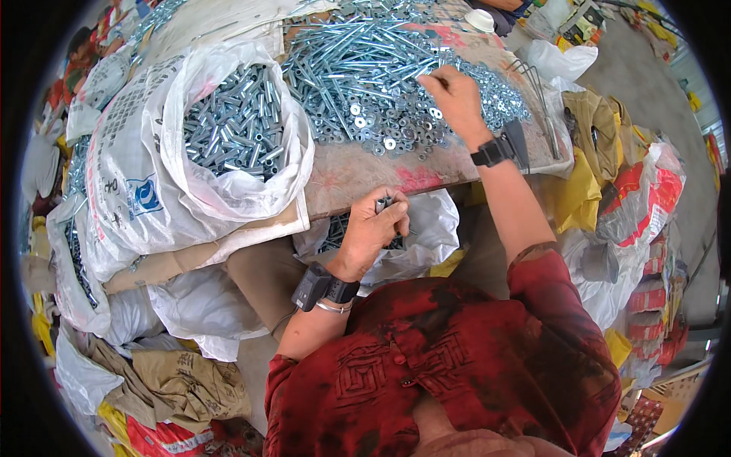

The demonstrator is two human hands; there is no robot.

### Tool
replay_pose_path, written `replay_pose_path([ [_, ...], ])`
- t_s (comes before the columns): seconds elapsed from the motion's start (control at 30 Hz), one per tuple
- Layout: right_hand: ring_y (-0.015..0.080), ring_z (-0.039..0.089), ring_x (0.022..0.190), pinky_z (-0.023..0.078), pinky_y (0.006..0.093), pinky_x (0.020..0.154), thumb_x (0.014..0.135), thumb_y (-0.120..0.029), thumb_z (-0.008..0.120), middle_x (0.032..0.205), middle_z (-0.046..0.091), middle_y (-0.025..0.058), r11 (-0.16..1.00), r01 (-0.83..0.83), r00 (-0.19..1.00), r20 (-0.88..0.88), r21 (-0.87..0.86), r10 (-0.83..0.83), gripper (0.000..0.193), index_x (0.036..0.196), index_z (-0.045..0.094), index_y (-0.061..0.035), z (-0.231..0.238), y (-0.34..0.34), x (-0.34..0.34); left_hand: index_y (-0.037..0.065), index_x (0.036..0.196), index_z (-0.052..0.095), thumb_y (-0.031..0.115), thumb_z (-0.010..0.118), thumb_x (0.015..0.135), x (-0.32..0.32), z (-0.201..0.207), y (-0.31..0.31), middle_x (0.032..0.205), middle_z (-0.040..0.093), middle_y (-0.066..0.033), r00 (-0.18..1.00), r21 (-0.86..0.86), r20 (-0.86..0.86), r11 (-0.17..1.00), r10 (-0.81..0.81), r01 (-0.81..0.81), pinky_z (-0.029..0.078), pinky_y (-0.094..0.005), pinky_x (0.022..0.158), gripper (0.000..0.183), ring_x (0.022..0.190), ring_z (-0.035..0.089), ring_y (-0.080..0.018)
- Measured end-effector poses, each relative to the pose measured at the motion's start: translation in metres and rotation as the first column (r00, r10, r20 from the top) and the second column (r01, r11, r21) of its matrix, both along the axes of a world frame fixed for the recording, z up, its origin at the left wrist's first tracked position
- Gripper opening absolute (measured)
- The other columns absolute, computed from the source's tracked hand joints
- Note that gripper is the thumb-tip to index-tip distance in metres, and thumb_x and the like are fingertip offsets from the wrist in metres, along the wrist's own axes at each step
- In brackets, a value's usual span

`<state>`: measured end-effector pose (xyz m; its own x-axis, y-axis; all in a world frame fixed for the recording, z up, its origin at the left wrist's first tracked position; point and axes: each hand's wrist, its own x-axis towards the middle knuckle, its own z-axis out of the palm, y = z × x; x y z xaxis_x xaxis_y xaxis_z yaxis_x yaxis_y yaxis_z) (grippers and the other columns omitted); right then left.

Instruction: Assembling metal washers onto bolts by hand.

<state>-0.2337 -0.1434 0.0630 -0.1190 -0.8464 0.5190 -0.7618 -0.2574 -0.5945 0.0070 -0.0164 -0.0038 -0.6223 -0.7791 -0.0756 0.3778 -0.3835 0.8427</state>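
My left hand (pixel 373 228) is closed around a few short metal sleeves (pixel 382 203), their open ends showing above the fingers, just in front of the table's near edge. Over the heap on the table, my right hand (pixel 455 97) has its thumb and fingers drawn together; whatever is between them is too small to make out. Below and beside it lie flat washers (pixel 390 143), with long thin bolts (pixel 343 57) heaped behind and small nuts (pixel 502 99) to the right. Loose sleeves (pixel 236 126) fill an open white woven sack (pixel 122 183) on the left.
Beneath my left hand, a white plastic bag (pixel 438 228) with metal parts hangs below the table edge (pixel 335 179). Bent metal rods (pixel 544 107) lie at the table's right end. Sacks and brown cloth (pixel 183 385) crowd both sides. Another person is partly visible at the far edge.
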Motion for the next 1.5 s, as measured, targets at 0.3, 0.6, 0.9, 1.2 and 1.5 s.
replay_pose_path([
  [0.3, 0.0378, 0.067, 0.078, 0.052, 0.0469, 0.069, 0.092, -0.028, 0.059, 0.095, 0.068, 0.0172, 0.968, 0.251, 0.848, -0.481, -0.007, -0.224, 0.025, 0.095, 0.067, -0.0045, -0.011, 0.006, 0.005, 0.002, 0.105, 0.055, 0.020, 0.050, 0.101, 0.002, 0.007, 0.001, 0.092, 0.065, -0.0173, 0.964, 0.180, -0.230, 0.979, 0.136, -0.095, 0.033, -0.0210, 0.038, 0.019, 0.056, 0.055, -0.0125],
  [0.6, 0.0042, 0.059, 0.065, 0.045, 0.0226, 0.057, 0.089, -0.007, 0.069, 0.071, 0.062, -0.0018, 0.976, 0.113, 0.944, 0.325, -0.188, -0.047, 0.005, 0.093, 0.066, -0.0047, 0.019, 0.123, -0.006, 0.000, 0.127, 0.057, 0.031, 0.055, 0.100, 0.007, 0.003, 0.002, 0.107, 0.065, -0.0156, 0.941, 0.148, -0.314, 0.985, 0.127, -0.083, 0.037, -0.0222, 0.042, 0.041, 0.067, 0.060, -0.0156],
  [0.9, 0.0346, 0.062, 0.066, 0.046, 0.0384, 0.058, 0.090, -0.017, 0.066, 0.077, 0.065, 0.0147, 0.983, -0.074, 0.982, -0.161, 0.170, 0.102, 0.012, 0.093, 0.062, -0.0058, 0.001, 0.169, 0.018, 0.002, 0.127, 0.057, 0.036, 0.052, 0.102, 0.009, -0.016, 0.000, 0.088, 0.061, -0.0086, 0.854, 0.187, -0.520, 0.976, 0.004, 0.109, 0.030, -0.0216, 0.042, 0.042, 0.053, 0.045, -0.0095],
  [1.2, 0.0127, 0.048, 0.054, 0.039, 0.0293, 0.052, 0.089, -0.013, 0.068, 0.062, 0.050, 0.0057, 0.814, -0.421, 0.901, 0.082, 0.401, 0.426, 0.012, 0.089, 0.060, -0.0028, 0.018, 0.223, 0.043, -0.003, 0.118, 0.057, 0.038, 0.052, 0.102, 0.006, -0.006, 0.001, 0.081, 0.069, -0.0154, 0.906, 0.228, -0.400, 0.973, 0.137, -0.047, 0.032, -0.0224, 0.042, 0.044, 0.045, 0.043, -0.0080],
  [1.5, 0.0075, 0.040, 0.055, 0.035, 0.0287, 0.051, 0.090, -0.013, 0.066, 0.058, 0.046, 0.0023, 0.787, -0.405, 0.912, 0.271, 0.465, 0.309, 0.016, 0.083, 0.058, -0.0004, 0.009, 0.216, 0.065, -0.001, 0.117, 0.058, 0.036, 0.052, 0.102, 0.009, -0.007, 0.001, 0.095, 0.072, -0.0203, 0.904, 0.197, -0.389, 0.974, 0.179, -0.108, 0.034, -0.0226, 0.043, 0.040, 0.048, 0.047, -0.0089],
])
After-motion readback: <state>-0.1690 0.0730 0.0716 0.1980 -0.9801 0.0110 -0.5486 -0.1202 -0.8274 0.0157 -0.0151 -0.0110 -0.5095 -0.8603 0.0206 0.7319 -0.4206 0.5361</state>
